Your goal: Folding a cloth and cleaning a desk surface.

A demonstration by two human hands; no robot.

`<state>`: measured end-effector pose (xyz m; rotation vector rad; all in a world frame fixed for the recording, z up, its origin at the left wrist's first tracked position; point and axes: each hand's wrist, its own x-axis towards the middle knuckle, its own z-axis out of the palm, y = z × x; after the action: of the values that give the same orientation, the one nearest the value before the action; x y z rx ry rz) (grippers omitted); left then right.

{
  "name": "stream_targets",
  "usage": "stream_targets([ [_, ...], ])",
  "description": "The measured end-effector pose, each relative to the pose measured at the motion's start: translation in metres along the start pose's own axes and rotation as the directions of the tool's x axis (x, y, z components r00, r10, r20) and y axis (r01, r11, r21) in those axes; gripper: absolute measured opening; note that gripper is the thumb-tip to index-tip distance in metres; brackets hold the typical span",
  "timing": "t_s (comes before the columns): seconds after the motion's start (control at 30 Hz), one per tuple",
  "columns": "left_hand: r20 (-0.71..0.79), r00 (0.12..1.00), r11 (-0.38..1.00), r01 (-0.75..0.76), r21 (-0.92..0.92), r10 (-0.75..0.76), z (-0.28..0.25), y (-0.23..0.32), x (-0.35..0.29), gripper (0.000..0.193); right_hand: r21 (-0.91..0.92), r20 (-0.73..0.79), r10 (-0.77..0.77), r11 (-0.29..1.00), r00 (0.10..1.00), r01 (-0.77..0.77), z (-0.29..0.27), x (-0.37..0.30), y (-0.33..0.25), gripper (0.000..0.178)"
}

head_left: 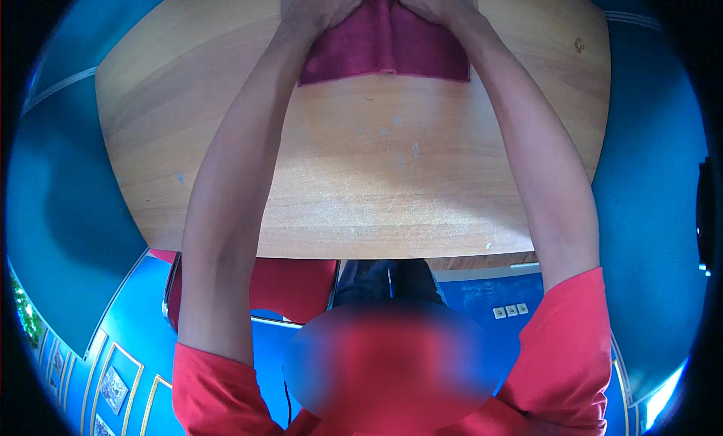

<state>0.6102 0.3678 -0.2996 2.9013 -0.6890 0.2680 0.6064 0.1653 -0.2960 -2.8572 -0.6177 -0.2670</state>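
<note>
A maroon cloth (425,56) lies on the wooden table at the far edge of the view. A raised crease runs down its middle, and its near edge faces me. My left hand (320,5) rests on the cloth's left side, its thumb stretched toward the crease. On the right side lies my right hand (439,1), its thumb likewise reaching inward. Both hands look flat and open, pressed on the fabric. The upper border cuts off most of their fingers and the far part of the cloth.
The pale wooden table (361,187) has small pale scuffs and a dark knot-like mark at the far right. A red chair (290,289) stands below its near edge, left of my legs. Blue-green partitions (648,187) flank both sides. Wall sockets (510,311) show at the lower right.
</note>
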Motion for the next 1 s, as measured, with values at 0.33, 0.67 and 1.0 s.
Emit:
stream_targets([
  [0.33,-0.087,0.996,0.999,0.022,-0.040,-0.025,-0.001,0.015,-0.028,0.067,-0.033,0.004,0.048,0.998,0.999,-0.047,0.003,-0.023,-0.021,0.064],
  [0.67,-0.068,0.997,0.999,0.047,-0.022,-0.048,-0.029,0.068,-0.156,0.066,-0.056,-0.050,0.031,0.998,0.998,-0.034,-0.012,-0.145,-0.105,0.061],
  [1.0,0.050,0.997,0.981,0.071,-0.181,-0.062,-0.089,0.150,-0.360,0.068,-0.018,0.075,0.076,0.997,0.994,-0.075,-0.057,-0.332,-0.230,0.060],
])
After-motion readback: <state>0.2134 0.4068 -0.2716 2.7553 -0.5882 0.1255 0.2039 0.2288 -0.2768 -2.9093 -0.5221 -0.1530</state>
